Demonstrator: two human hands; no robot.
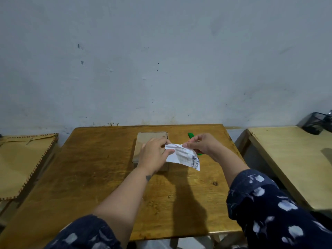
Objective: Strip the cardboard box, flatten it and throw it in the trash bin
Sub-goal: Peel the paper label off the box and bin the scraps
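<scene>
Sitting near the far edge of the wooden table (100, 169), just in front of the wall, the cardboard box (143, 139) is lying low and closed, partly covered by the left hand (152, 155); judging by its look, it is going to handle as light and fairly stiff, folding only along its seams, so its edges or flaps seem the best places to take hold for flattening. Above the box's right side, both hands are holding a white shipping label (183, 155), which is hanging free of the cardboard, thin, limp and easily torn. The left hand is pinching the label's left end between thumb and curled fingers, directly over the box top. The right hand (199, 143), just right of the box, is gripping the label's upper edge, its fingers closed on the paper. A green object (191, 135), probably a cutter, is lying on the table just right of the box, behind the right hand.
</scene>
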